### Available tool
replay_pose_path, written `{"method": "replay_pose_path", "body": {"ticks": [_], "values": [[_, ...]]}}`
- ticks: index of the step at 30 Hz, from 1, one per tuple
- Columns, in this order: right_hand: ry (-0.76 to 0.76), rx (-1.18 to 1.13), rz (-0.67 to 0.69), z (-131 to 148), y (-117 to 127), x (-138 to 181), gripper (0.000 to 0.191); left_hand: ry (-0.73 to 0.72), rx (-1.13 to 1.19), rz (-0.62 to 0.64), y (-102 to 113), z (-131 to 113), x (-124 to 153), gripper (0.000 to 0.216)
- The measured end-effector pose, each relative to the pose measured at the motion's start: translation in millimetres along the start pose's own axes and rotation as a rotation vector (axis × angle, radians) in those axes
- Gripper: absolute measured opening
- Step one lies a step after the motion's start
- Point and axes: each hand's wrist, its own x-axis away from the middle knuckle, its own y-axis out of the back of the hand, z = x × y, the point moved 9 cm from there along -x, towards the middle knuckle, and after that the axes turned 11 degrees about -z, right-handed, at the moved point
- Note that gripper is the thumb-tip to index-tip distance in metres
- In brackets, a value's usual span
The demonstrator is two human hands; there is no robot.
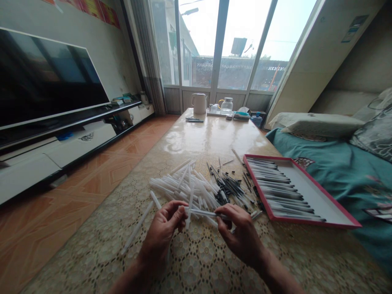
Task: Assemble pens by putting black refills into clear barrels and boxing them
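Over lace-covered table (196, 261), both hands, left (162, 232) and right (240, 234), pinch one clear pen tube (202, 212) between curled fingertips.

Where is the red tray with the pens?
In the head view, the red tray lies at the right of the table, just beside the black refills.

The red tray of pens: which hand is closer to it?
Right. The right hand is just left of the tray; the left hand is farther left, at the other end of the clear tube both hold.
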Motion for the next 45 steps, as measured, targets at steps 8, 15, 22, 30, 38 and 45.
{"method": "replay_pose_path", "body": {"ticks": [8, 15, 22, 30, 38, 45], "values": [[0.002, 0.022, -0.015, 0, 1, 0, 0.011, -0.005, -0.005, 0.001, 0, -1, 1, 0.026], [0.006, 0.015, -0.007, 1, 0, 1, 0.011, -0.001, -0.025, 0.018, -2, 0, 0, 0.028], [0.109, 0.085, 0.147, 4, -18, 6, 0.009, -0.011, -0.059, 0.081, -6, 7, -2, 0.027], [0.367, 0.399, 0.124, 26, -29, 12, 0.018, -0.076, -0.088, 0.095, -14, 0, 6, 0.028], [0.194, 0.268, 0.125, 12, -31, 17, 0.027, -0.135, -0.144, 0.110, -17, 0, 12, 0.026], [-0.106, -0.115, 0.245, -4, -37, 17, 0.036, -0.178, -0.154, 0.122, -17, -6, 16, 0.021]]}}
